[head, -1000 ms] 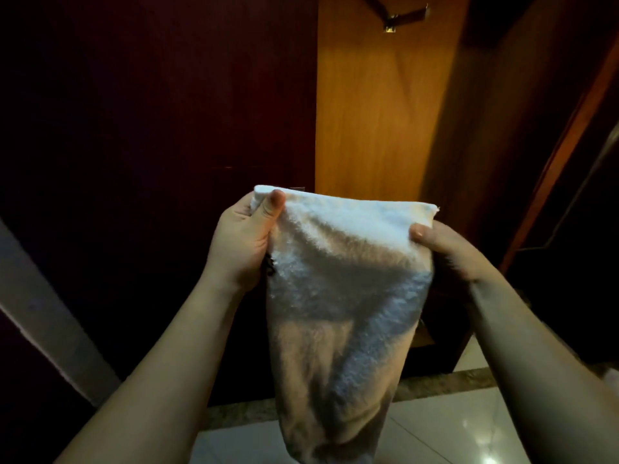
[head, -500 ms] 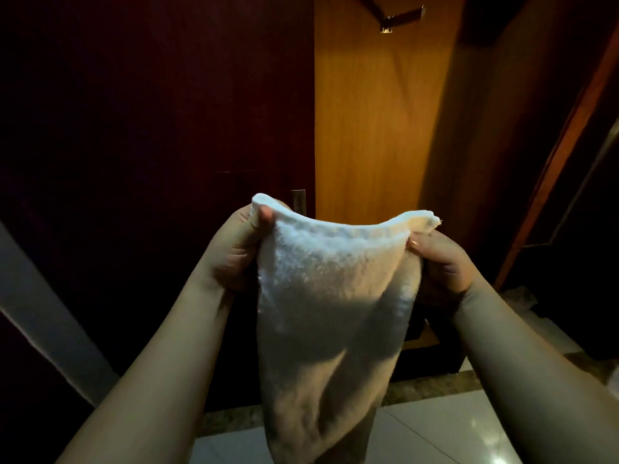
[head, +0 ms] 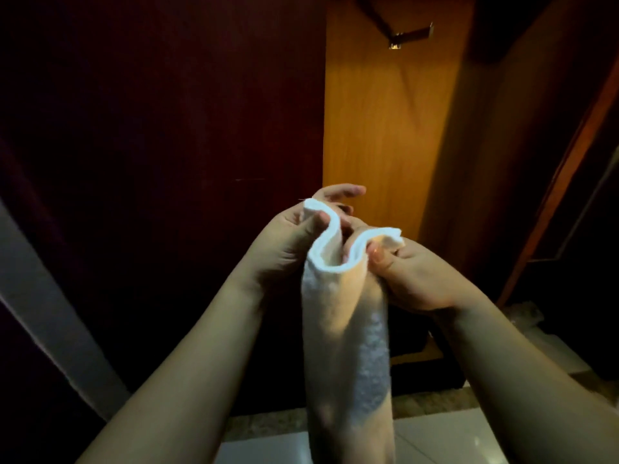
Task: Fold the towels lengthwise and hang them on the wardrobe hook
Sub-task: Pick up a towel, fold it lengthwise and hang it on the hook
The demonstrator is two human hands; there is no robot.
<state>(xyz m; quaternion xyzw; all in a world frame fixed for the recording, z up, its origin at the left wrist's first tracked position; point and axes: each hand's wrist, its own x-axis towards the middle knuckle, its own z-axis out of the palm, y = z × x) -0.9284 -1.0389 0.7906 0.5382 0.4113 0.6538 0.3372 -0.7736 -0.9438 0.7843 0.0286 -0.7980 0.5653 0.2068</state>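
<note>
My left hand [head: 284,242] and right hand [head: 415,272] each pinch 1 top corner of the white towel [head: 345,323], held close together below the wardrobe hook [head: 410,35].

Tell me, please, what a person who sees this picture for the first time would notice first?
The white towel in the centre stands out: it hangs down in a long strip, and its top edge curves like a wave. The left hand and the right hand pinch its two top corners close together. Above them, near the top edge, a metal hook sticks out from the lit orange wardrobe panel.
</note>
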